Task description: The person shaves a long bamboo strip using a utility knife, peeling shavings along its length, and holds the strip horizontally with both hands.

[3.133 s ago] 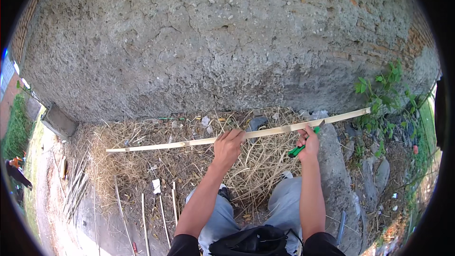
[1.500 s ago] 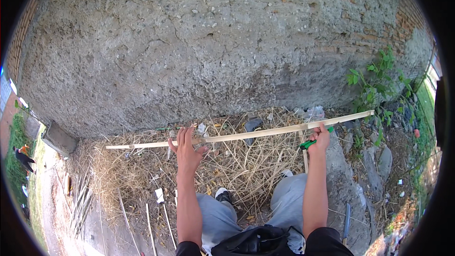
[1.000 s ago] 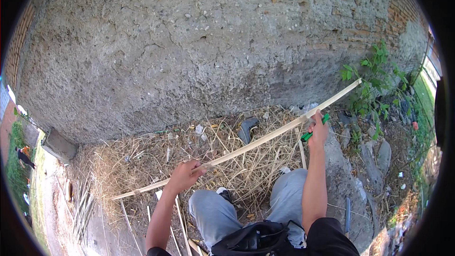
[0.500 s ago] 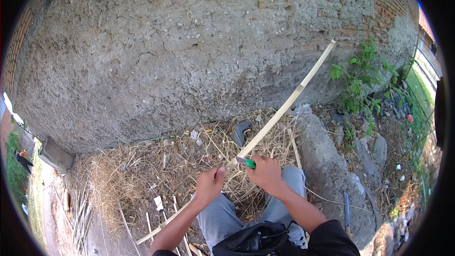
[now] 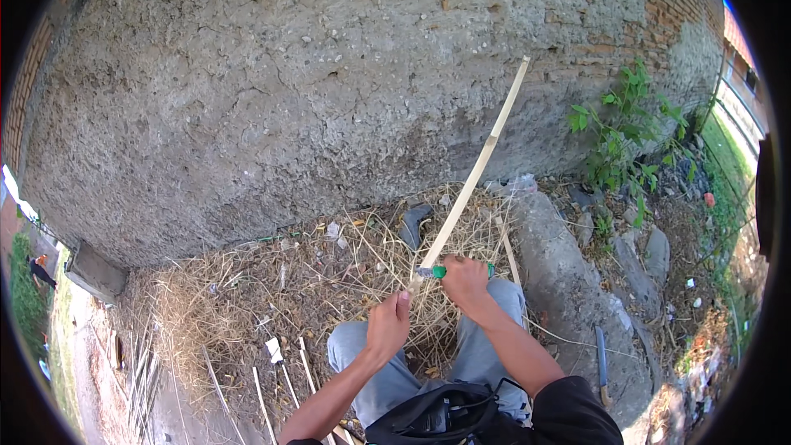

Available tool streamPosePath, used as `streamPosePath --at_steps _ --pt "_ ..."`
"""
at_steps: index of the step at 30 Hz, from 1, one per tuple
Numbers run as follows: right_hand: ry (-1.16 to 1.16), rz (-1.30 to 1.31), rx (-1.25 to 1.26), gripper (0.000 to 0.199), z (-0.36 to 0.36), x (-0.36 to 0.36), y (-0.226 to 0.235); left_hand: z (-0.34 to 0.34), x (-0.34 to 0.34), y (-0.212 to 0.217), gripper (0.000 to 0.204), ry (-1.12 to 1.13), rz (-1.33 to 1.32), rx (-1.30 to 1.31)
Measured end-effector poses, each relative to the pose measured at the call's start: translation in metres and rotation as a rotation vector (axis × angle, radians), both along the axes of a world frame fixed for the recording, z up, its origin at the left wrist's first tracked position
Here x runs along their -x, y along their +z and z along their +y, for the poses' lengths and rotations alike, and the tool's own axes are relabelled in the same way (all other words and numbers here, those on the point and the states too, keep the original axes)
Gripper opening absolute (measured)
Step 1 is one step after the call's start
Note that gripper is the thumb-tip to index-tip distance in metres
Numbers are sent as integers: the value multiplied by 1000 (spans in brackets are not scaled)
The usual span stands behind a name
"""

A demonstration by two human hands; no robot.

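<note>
A long pale split-bamboo strip (image 5: 474,177) slants up from my hands toward the wall, with a darker node partway along it. My left hand (image 5: 387,327) is closed around its lower part, thumb on top. In my right hand (image 5: 466,284) is a green-handled knife (image 5: 439,272), fingers wrapped round the grip. Its short blade lies across the strip just beyond my left thumb. Both hands are over my knees, and my left hand and forearm hide the strip's near end.
A rough plastered wall (image 5: 288,115) rises ahead, with straw (image 5: 198,297) at its foot. To the right are a concrete slab (image 5: 560,280), a long blade (image 5: 602,363) and a leafy plant (image 5: 622,132). More strips (image 5: 264,404) lie at lower left. A dark shoe-like object (image 5: 415,227) sits in the straw.
The strip's far end has swung left, so it stands steeper. My left hand has shifted right and slightly nearer to me; my right hand has moved a little, still gripping the knife.
</note>
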State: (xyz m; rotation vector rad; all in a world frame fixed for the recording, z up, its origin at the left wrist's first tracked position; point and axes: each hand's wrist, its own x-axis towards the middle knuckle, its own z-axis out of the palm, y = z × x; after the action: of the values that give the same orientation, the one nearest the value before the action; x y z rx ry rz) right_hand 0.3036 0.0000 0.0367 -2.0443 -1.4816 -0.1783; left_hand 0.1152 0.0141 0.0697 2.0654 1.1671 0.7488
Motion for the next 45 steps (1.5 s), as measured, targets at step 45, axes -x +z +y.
streamPosePath --at_steps 45 --pt "-536 64 -21 17 72 -142 12 -65 77 21 45 -13 52 312"
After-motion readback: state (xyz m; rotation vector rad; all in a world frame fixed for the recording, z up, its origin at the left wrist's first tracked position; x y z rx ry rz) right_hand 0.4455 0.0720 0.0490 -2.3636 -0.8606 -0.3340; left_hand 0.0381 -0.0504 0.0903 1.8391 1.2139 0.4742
